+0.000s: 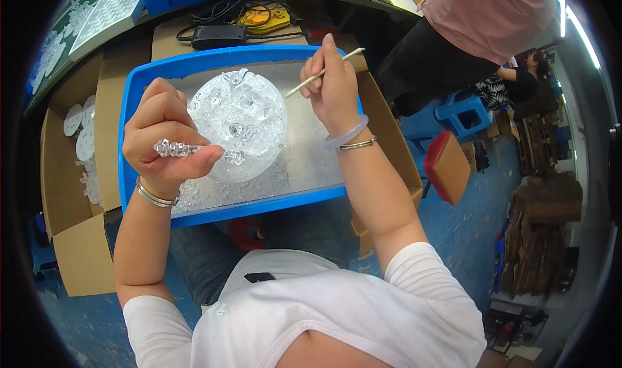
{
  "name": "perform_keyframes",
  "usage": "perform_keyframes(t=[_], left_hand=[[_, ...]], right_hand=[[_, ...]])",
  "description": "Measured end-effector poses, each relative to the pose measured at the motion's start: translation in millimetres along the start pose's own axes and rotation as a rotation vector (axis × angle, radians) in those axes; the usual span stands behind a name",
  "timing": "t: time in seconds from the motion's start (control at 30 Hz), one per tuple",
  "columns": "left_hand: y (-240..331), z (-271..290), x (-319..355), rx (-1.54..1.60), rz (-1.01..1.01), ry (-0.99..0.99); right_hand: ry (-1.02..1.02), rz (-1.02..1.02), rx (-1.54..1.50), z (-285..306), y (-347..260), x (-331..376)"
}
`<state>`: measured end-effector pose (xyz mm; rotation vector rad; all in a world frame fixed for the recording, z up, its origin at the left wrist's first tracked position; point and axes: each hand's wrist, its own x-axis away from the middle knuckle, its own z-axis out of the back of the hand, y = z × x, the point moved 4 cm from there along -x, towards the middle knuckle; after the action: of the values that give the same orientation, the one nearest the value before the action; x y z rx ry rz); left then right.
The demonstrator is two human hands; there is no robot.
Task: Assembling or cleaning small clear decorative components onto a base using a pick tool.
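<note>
Fingers [194,157] around knobbly clear strip [184,150]

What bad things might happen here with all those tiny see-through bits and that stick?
1. The left hand pinches a clear knobbly plastic strip by only part of its length; it might slip into the blue plastic tray.
2. The right hand holds a thin pale wooden stick aimed at the round clear plastic disc; a hard poke could knock pieces loose.
3. The tray seems to rest on the person's lap, so it may tip.

blue painted floor [473,225], blue plastic stools [463,112], red-topped stool [444,167], stacked cardboard [541,238], bright ceiling strip light [573,21]
</note>
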<state>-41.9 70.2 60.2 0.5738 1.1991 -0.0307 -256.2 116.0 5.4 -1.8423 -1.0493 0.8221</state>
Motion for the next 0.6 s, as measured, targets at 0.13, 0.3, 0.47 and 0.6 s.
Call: perform_keyframes(t=[0.13,0.3,0.47,0.6], left_hand=[[-0.1,0.8,-1.1,-0.006,-0.009,0.006],[2.3,1.5,-2.2,-0.019,0.000,-0.005],[1.8,0.9,0.8,-0.016,-0.004,0.002],[2.5,1.8,0.2,-0.016,-0.008,0.009]], right_hand=[[0.071,0.008,0.053,-1.3,0.7,0.1],[0.058,0.025,0.090,-4.1,1.0,-0.5],[0.026,0.016,0.116,-3.4,1.3,1.6],[-0.098,-0.036,0.058,-3.6,2.3,2.6]])
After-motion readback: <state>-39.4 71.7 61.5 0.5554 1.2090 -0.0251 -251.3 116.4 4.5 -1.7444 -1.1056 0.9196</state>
